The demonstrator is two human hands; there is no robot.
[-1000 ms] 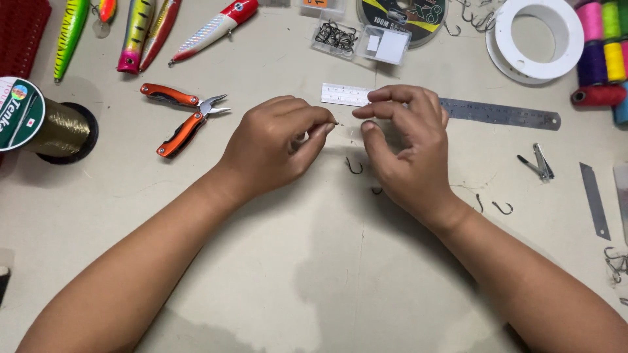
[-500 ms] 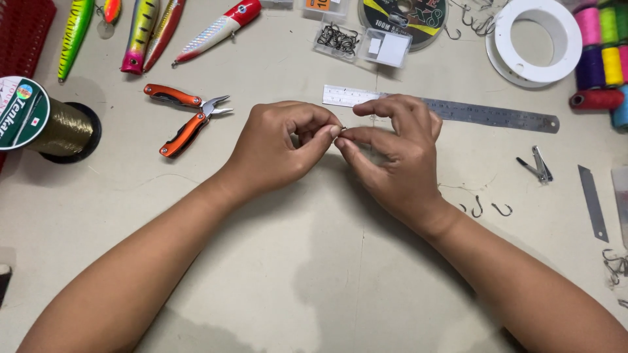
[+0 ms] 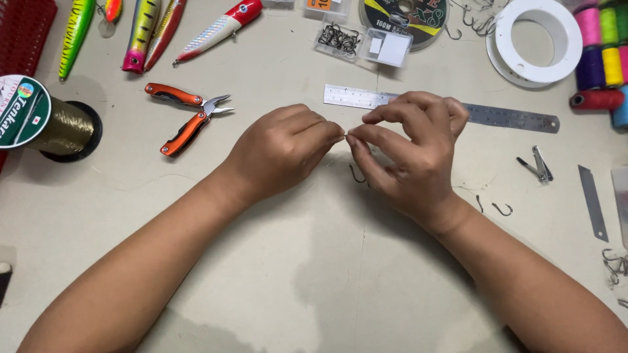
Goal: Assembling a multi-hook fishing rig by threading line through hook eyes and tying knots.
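Pinching a small hook between them, left hand and right hand hover over bare table.

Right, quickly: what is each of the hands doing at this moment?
Left hand: closed, fingertips pinched on something too small to tell.
Right hand: closed in a pinch against the left, with a hook below it.

Even, fairly bright light falls from above onto the pale table; soft, short shadows sit under both forearms and beside the gold spool; a faint darker patch marks the table's lower middle, perhaps shadow; mild glare on the ruler; focus is sharp, edges barely distorted.
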